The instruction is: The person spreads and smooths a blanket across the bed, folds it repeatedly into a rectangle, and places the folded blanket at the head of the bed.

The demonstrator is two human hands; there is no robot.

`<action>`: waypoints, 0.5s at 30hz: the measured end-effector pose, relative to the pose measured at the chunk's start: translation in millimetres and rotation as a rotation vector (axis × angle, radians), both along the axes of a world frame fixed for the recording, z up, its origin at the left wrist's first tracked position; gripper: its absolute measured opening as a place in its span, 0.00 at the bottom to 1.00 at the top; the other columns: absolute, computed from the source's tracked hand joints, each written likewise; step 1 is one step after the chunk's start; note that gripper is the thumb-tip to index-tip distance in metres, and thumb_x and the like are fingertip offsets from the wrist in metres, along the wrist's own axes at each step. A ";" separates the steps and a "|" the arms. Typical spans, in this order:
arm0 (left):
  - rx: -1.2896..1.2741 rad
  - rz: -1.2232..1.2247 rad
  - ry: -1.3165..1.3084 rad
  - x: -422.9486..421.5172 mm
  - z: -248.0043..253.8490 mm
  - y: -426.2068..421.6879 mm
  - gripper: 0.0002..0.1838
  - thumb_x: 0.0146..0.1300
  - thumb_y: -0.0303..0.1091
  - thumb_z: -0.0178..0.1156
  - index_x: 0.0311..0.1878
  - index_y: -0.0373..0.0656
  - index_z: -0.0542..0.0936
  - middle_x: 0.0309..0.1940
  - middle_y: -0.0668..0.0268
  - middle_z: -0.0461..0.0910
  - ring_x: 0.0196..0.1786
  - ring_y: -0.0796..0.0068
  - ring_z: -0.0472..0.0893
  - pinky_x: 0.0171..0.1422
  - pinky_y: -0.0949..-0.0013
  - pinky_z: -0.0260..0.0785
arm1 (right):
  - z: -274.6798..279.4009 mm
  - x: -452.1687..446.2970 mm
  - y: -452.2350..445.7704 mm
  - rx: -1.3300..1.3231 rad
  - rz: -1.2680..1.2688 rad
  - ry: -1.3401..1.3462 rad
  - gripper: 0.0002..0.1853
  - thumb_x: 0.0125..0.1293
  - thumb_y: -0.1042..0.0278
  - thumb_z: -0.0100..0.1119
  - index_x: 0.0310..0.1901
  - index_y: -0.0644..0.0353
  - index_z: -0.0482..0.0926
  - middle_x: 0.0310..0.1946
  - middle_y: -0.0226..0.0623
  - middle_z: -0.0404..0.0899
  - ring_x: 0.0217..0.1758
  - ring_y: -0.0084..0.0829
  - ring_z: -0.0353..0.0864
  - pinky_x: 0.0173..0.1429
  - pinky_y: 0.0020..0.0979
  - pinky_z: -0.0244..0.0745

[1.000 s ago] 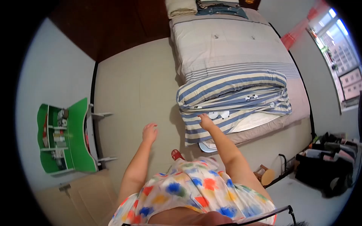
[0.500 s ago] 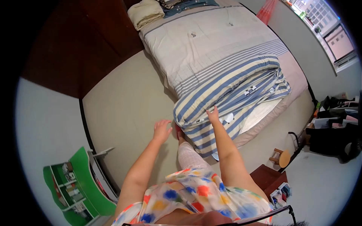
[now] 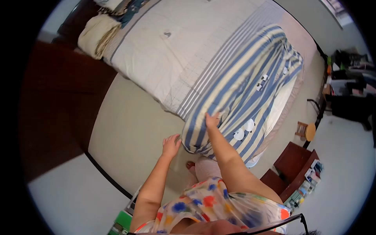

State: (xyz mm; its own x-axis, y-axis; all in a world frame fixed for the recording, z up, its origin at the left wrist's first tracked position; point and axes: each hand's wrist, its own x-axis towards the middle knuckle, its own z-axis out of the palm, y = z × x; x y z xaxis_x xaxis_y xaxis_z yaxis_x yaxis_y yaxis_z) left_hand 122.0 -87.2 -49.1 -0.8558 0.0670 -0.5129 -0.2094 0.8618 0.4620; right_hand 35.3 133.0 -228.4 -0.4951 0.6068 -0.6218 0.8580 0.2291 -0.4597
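Since the earlier frame the view has swung round, so that we see the bed lying more aslant; the right hand has shifted along to the thick, turned-over edge of the bedding, and the left has come down just beside its near end.

Nearest us, at 7 o'clock, the left hand (image 3: pixel 171 146) hovers over the floor (image 3: pixel 129 117), its grip loosely open with nothing in it. Close to the centre, towards 3 o'clock, the right hand (image 3: pixel 212 120) lies against the striped quilt (image 3: pixel 244 92), thumb and fingers spread; we cannot tell whether that grip has hold of any cloth.

The quilt stretches from the centre out to 2 o'clock, across the foot of the bed. We judge the handling of it only part done: one long side stands in a fat roll, while the side with the panda patches (image 3: pixel 249 125) lies creased and slanting, neither flat nor squarely folded.

Farther off, towards 11 o'clock, the pale bed cover (image 3: pixel 156 58) is spread fairly flat and looks settled. Beyond it, at 10 o'clock, we see a folded cream blanket (image 3: pixel 98 37), already neat.
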 end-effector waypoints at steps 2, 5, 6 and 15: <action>0.034 -0.049 0.039 -32.4 -3.3 12.2 0.22 0.64 0.43 0.56 0.60 0.51 0.72 0.57 0.62 0.75 0.62 0.59 0.71 0.71 0.47 0.50 | -8.1 -5.0 -25.0 -0.004 0.094 0.119 0.56 0.48 0.39 0.66 0.74 0.53 0.46 0.62 0.67 0.61 0.63 0.59 0.64 0.68 0.48 0.59; 0.104 -0.160 0.089 -82.6 0.0 45.5 0.24 0.64 0.43 0.56 0.63 0.50 0.71 0.59 0.62 0.73 0.63 0.57 0.69 0.71 0.50 0.52 | 8.1 -19.2 -32.5 -0.269 0.341 0.138 0.56 0.49 0.38 0.64 0.74 0.49 0.44 0.68 0.62 0.55 0.70 0.57 0.56 0.70 0.50 0.53; 0.127 -0.202 0.111 -104.4 -1.2 57.0 0.25 0.63 0.43 0.56 0.63 0.49 0.70 0.60 0.62 0.72 0.63 0.56 0.69 0.71 0.51 0.52 | 10.0 -25.2 -39.2 -0.275 0.446 0.094 0.55 0.50 0.38 0.63 0.74 0.48 0.44 0.70 0.60 0.51 0.72 0.55 0.53 0.71 0.51 0.52; -0.172 -0.764 0.278 -203.8 -121.4 131.2 0.26 0.63 0.45 0.57 0.65 0.64 0.69 0.74 0.72 0.51 0.75 0.47 0.45 0.68 0.28 0.46 | 29.4 -4.1 -20.5 -0.105 0.984 0.389 0.31 0.58 0.55 0.57 0.63 0.55 0.67 0.66 0.49 0.61 0.71 0.46 0.59 0.67 0.56 0.55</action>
